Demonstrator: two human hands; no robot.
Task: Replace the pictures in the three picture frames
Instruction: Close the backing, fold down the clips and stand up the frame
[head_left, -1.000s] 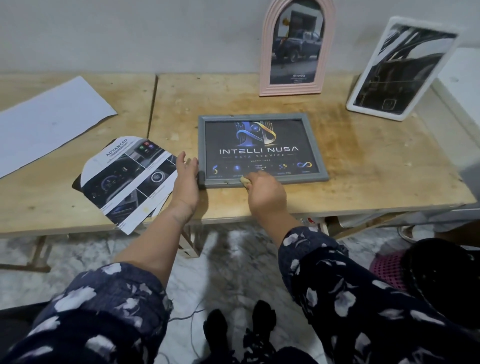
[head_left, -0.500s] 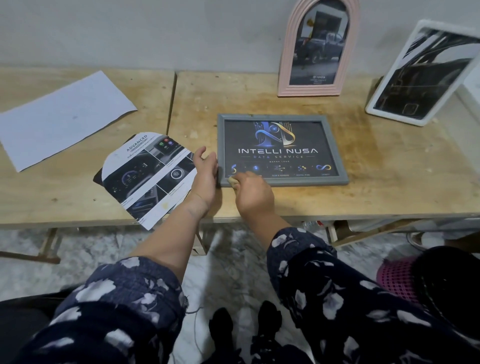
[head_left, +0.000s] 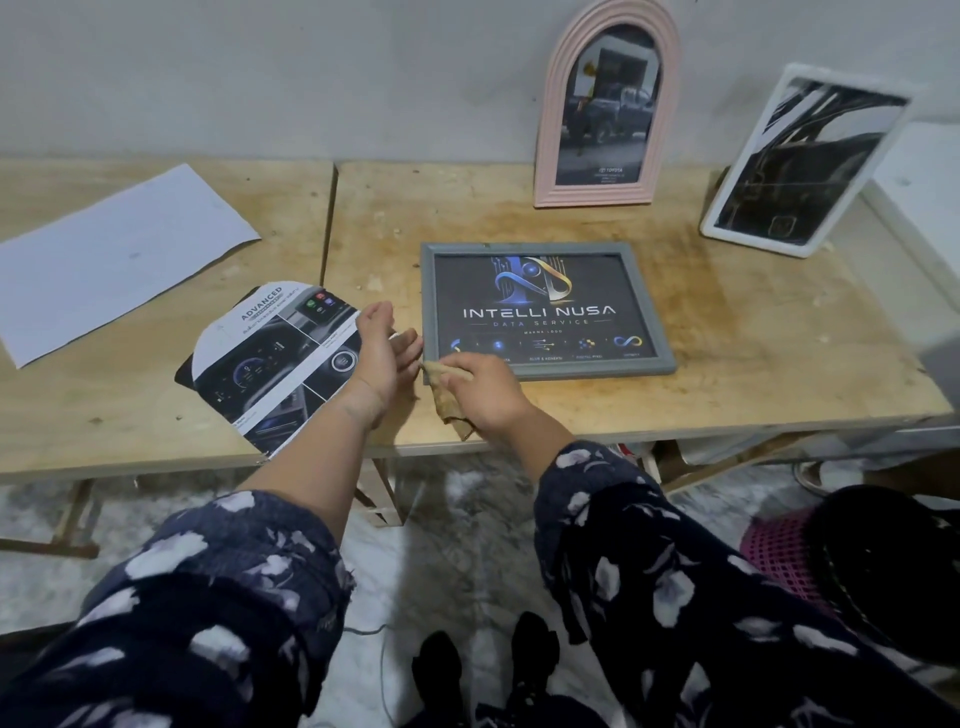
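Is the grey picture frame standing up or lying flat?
Lying flat: the grey picture frame rests face up on the wooden table.

Head view, downward over table (head_left: 727, 374)

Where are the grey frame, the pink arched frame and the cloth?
grey frame (head_left: 652, 312): head view, right rail.
pink arched frame (head_left: 545, 156): head view, left side of arch.
cloth (head_left: 448, 400): head view, fold below right hand.

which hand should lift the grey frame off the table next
Probably the left hand: it is open and empty right beside the grey frame's near left corner. The right hand is busy gripping a brown cloth.
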